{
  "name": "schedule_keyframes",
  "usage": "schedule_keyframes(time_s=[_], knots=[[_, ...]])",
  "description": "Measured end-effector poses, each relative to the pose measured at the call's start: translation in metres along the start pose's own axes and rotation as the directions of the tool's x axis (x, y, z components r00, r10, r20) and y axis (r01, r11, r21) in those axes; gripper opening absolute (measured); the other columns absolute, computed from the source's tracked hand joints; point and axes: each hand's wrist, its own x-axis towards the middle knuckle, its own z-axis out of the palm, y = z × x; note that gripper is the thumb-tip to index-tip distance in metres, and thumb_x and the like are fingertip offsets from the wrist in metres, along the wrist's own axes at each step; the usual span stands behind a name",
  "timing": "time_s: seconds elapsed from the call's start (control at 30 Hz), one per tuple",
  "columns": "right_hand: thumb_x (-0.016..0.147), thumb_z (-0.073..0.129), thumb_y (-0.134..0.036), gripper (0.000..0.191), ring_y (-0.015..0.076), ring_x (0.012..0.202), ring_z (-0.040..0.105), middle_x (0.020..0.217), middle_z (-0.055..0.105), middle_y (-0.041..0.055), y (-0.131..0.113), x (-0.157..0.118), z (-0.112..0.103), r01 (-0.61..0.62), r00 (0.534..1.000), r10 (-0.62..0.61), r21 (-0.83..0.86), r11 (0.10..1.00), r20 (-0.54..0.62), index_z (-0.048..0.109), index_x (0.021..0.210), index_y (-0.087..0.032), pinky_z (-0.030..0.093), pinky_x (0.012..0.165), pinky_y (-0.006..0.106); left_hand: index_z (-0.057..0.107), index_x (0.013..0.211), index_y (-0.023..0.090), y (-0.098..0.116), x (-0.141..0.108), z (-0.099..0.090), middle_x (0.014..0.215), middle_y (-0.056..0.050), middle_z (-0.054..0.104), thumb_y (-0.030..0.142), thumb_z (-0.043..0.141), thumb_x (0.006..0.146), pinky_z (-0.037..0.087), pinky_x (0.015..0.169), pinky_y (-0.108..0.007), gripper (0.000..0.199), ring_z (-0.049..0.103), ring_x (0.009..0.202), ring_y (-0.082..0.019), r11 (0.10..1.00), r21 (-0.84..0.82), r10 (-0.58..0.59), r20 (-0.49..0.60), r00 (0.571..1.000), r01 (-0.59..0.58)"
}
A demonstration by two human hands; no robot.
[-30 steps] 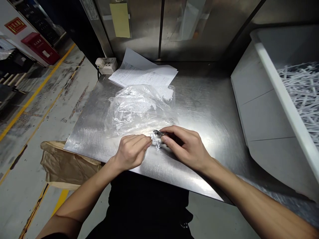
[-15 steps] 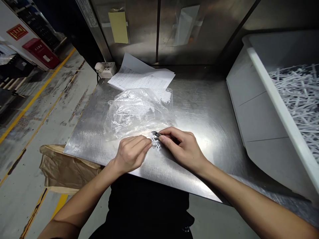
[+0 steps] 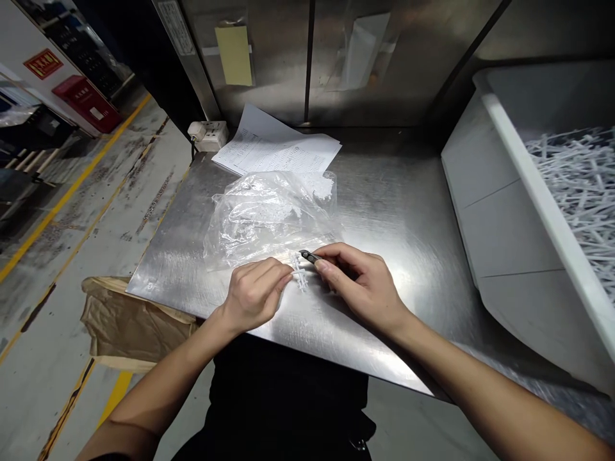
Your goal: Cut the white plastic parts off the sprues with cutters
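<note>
My left hand pinches a small white branched plastic sprue between thumb and fingertips, above the steel table. My right hand is closed round a small dark metal nail clipper, whose tip points left. That tip sits close to the upper right of the sprue; I cannot tell whether they touch. Just beyond both hands lies a clear plastic bag with small white pieces inside.
Printed sheets and a power socket are at the table's back left. On the right stands a grey bin full of white plastic sprues. A brown paper bag is beside the table's left front edge.
The nail clipper has drawn slightly right, away from the sprue, and more of its body shows. The sprue has turned in my left fingers. The whole view has shifted a little.
</note>
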Motion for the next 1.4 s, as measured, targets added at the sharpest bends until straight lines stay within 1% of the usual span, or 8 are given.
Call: schedule_keyframes(time_s=[0.13, 0.37, 0.7, 0.8, 0.93, 1.2, 1.33, 1.4], knots=[[0.108, 0.072, -0.036, 0.018, 0.0192, 0.073, 0.071, 0.087, 0.079, 0.0038, -0.004, -0.003, 0.003, 0.028, 0.999, -0.027, -0.017, 0.999, 0.033, 0.081, 0.111, -0.021, 0.055, 0.062, 0.033, 0.070, 0.112, 0.019, 0.000, -0.001, 0.000, 0.089, -0.004, 0.077, 0.012, 0.059, 0.111, 0.055, 0.067, -0.029, 0.013, 0.071, 0.074, -0.015, 1.000, 0.015, 0.002, 0.017, 1.000, -0.002], [0.109, 0.072, -0.034, 0.014, 0.0186, 0.070, 0.071, 0.085, 0.078, 0.0022, -0.004, -0.004, 0.004, 0.070, 0.997, -0.068, -0.061, 0.996, 0.041, 0.080, 0.111, -0.023, 0.053, 0.062, 0.033, 0.071, 0.113, 0.018, 0.001, -0.002, 0.001, 0.092, -0.005, 0.078, 0.011, 0.060, 0.111, 0.057, 0.070, -0.030, 0.013, 0.071, 0.076, -0.016, 0.999, 0.035, 0.019, 0.028, 0.999, -0.020], [0.110, 0.071, -0.032, 0.014, 0.0189, 0.073, 0.073, 0.087, 0.080, 0.0015, -0.004, -0.005, 0.008, 0.080, 0.996, -0.078, -0.044, 0.996, 0.047, 0.080, 0.111, -0.023, 0.056, 0.067, 0.033, 0.070, 0.107, 0.018, 0.002, -0.001, 0.002, 0.086, -0.003, 0.075, 0.011, 0.061, 0.110, 0.055, 0.068, -0.030, 0.012, 0.070, 0.072, -0.016, 0.991, 0.116, 0.063, 0.025, 0.998, -0.066], [0.110, 0.070, -0.032, 0.014, 0.0189, 0.072, 0.071, 0.083, 0.078, 0.0011, -0.004, -0.004, 0.010, 0.063, 0.998, -0.061, -0.040, 0.997, 0.032, 0.081, 0.107, -0.023, 0.056, 0.068, 0.033, 0.070, 0.106, 0.018, 0.002, -0.002, 0.003, 0.085, -0.002, 0.075, 0.012, 0.061, 0.112, 0.054, 0.068, -0.030, 0.012, 0.070, 0.072, -0.016, 0.982, 0.170, 0.082, 0.023, 0.996, -0.085], [0.108, 0.071, -0.036, 0.017, 0.0182, 0.067, 0.066, 0.077, 0.074, 0.0005, -0.003, -0.003, 0.012, 0.013, 1.000, -0.013, -0.013, 1.000, 0.004, 0.082, 0.104, -0.023, 0.052, 0.063, 0.032, 0.072, 0.112, 0.017, 0.002, -0.003, 0.005, 0.087, -0.003, 0.077, 0.014, 0.062, 0.112, 0.054, 0.068, -0.031, 0.011, 0.072, 0.074, -0.016, 0.973, 0.213, 0.090, 0.016, 0.996, -0.091], [0.107, 0.072, -0.041, 0.022, 0.0186, 0.071, 0.066, 0.079, 0.075, 0.0021, 0.005, 0.002, 0.011, -0.098, 0.995, 0.096, 0.088, 0.991, 0.023, 0.082, 0.100, -0.022, 0.047, 0.060, 0.031, 0.075, 0.120, 0.018, 0.001, -0.004, 0.005, 0.091, -0.004, 0.082, 0.014, 0.067, 0.110, 0.060, 0.073, -0.031, 0.012, 0.077, 0.078, -0.017, 0.983, 0.175, 0.065, -0.007, 0.998, -0.063], [0.105, 0.072, -0.041, 0.022, 0.0187, 0.070, 0.065, 0.079, 0.073, 0.0019, 0.005, 0.003, 0.005, -0.132, 0.991, 0.130, 0.105, 0.986, 0.026, 0.081, 0.099, -0.022, 0.046, 0.059, 0.032, 0.075, 0.117, 0.017, 0.002, -0.001, 0.002, 0.090, -0.004, 0.082, 0.012, 0.065, 0.110, 0.060, 0.071, -0.030, 0.013, 0.078, 0.077, -0.017, 0.989, 0.147, 0.040, -0.043, 0.998, -0.034], [0.105, 0.072, -0.041, 0.021, 0.0188, 0.070, 0.065, 0.080, 0.073, 0.0021, 0.005, 0.004, 0.000, -0.122, 0.992, 0.120, 0.096, 0.988, 0.024, 0.080, 0.101, -0.022, 0.047, 0.060, 0.032, 0.075, 0.113, 0.017, 0.002, 0.001, -0.001, 0.089, -0.004, 0.082, 0.012, 0.063, 0.111, 0.059, 0.068, -0.028, 0.014, 0.078, 0.077, -0.016, 0.994, 0.107, -0.003, -0.073, 0.997, 0.011]])
